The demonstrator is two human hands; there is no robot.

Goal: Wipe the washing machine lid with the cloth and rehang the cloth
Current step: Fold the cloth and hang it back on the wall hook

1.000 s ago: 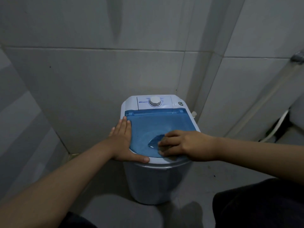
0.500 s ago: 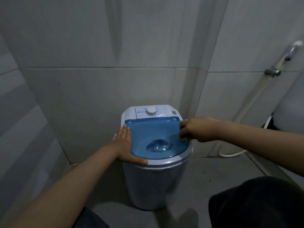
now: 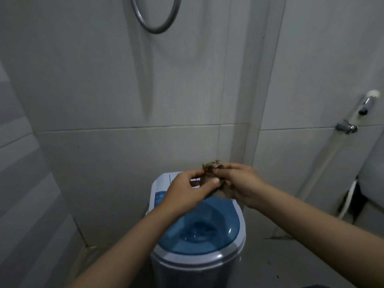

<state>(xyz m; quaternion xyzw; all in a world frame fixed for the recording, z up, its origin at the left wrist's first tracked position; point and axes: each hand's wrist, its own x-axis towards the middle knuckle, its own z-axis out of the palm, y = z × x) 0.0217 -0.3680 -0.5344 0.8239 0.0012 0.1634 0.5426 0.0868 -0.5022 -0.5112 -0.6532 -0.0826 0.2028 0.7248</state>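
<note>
Left hand: fingers pinching the crumpled brown cloth.
Right hand: pinching the same cloth.
Translucent blue plastic washing machine lid: closed, beneath both hands.

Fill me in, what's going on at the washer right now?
A person stands over a small washer in a tiled corner. Both hands are raised above its closed blue lid, and the left hand and right hand together pinch a crumpled brownish cloth. Nothing touches the lid. No hook or rail for hanging the cloth is in view.
</note>
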